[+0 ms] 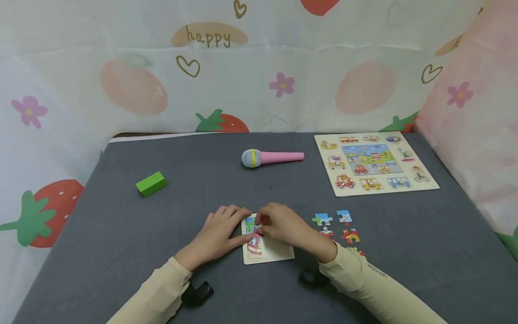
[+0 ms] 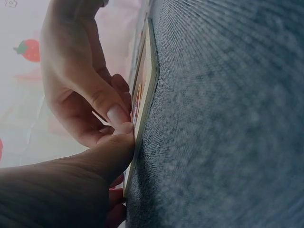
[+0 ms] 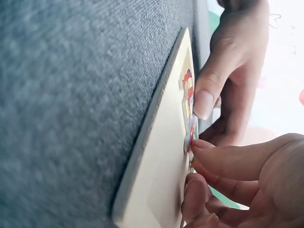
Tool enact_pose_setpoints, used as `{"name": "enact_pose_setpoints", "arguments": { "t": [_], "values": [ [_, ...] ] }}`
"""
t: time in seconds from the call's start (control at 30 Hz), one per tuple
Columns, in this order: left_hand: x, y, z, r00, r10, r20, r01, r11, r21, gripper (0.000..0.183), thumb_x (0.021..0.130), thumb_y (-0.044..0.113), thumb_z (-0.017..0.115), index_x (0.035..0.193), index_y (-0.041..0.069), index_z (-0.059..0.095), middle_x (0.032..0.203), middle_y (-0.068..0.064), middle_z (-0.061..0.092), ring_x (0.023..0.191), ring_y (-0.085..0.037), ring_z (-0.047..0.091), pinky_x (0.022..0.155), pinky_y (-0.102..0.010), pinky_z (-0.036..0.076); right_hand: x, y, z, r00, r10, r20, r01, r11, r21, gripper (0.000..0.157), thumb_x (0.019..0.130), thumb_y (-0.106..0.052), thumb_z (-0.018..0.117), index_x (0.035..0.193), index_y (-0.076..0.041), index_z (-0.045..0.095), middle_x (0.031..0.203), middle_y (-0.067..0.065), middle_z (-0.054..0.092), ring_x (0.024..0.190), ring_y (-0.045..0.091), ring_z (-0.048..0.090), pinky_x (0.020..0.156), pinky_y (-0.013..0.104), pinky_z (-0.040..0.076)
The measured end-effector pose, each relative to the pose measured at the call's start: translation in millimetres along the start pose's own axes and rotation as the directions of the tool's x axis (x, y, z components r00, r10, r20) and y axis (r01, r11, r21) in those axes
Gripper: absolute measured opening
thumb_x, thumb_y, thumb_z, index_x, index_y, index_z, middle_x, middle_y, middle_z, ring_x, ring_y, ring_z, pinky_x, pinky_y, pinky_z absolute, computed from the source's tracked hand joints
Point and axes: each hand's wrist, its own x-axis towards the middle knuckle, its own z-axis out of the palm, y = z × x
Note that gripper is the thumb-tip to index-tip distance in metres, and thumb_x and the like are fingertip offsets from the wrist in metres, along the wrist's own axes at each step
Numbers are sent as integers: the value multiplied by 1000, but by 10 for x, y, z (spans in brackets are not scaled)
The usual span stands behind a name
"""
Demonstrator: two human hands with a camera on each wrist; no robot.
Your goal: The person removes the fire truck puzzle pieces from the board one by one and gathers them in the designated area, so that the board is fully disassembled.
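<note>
A small wooden puzzle board (image 1: 275, 252) lies flat on the table, with colourful jigsaw pieces (image 1: 254, 246) set along the left of its tray. My left hand (image 1: 220, 231) rests at the board's left side, fingers stretched to its top edge and thumb pressing on the pieces. Over the board's upper part, my right hand (image 1: 283, 225) has bent fingers and pinches a small puzzle piece (image 3: 188, 144) beside the placed ones. That piece is mostly hidden by the fingers. Several loose jigsaw pieces (image 1: 350, 236) lie right of the board, some partly behind the right forearm.
A green block (image 1: 151, 184) lies at the left. Towards the back is a pink toy microphone (image 1: 279, 157) with a silver head. A larger wooden vehicle puzzle (image 1: 329, 167) occupies the back right of the grey table (image 1: 101, 243). Printed curtains (image 1: 251, 58) stand behind and beside it.
</note>
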Motion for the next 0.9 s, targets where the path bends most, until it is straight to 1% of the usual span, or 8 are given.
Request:
{"name": "enact_pose_setpoints", "arguments": {
  "t": [0.17,0.27,0.4,0.57,0.7,0.77,0.9],
  "values": [
    [-1,0,-5,1000,2,4,-2,1000,-8,52,88,44,66,132,19,54,123,-1,55,114,-24,48,81,-40,36,-1,-11,8,999,37,7,-38,997,65,6,85,-13,71,87,-10,66,78,-3,60,70,8,53,61,22,42],
    [2,4,-9,1000,-8,14,8,1000,-9,52,88,44,66,133,19,54,125,-2,54,116,-25,47,82,-41,36,-4,-13,12,998,57,5,-57,994,94,4,87,-12,70,86,-10,66,75,-3,60,67,7,51,58,22,41],
    [4,14,-20,1000,-17,22,17,1000,-11,53,88,44,66,133,19,54,126,-2,54,118,-26,46,83,-42,36,-12,-24,7,996,86,-1,-85,988,129,4,88,-13,68,85,-11,66,74,-4,61,64,7,52,57,22,41],
    [2,19,-26,1000,-14,15,14,1000,-13,53,88,44,67,133,20,54,124,-2,54,116,-25,47,82,-40,36,-5,-52,-13,988,157,-7,-153,968,199,3,89,-14,66,89,-11,66,77,-4,65,66,7,56,59,24,44],
    [-1,15,-26,1000,-15,15,15,1000,-11,53,87,43,67,133,19,54,123,-2,54,114,-25,47,81,-40,36,16,-62,-6,980,197,-1,-190,949,254,10,89,-14,67,96,-8,62,79,-1,66,64,8,57,57,25,45],
    [2,13,-24,1000,-21,21,21,1000,-10,53,88,43,66,133,19,53,123,-2,54,115,-25,47,82,-41,36,24,-63,4,981,193,5,-188,949,253,16,87,-13,69,99,-6,61,78,0,65,63,8,56,56,24,44],
    [9,8,-15,999,-35,32,36,999,-17,58,88,45,65,136,16,50,124,-2,54,116,-25,46,83,-41,36,39,-65,24,987,160,20,-161,964,213,24,84,-12,73,103,-4,60,76,0,62,62,9,53,55,22,41]
  ]
}}
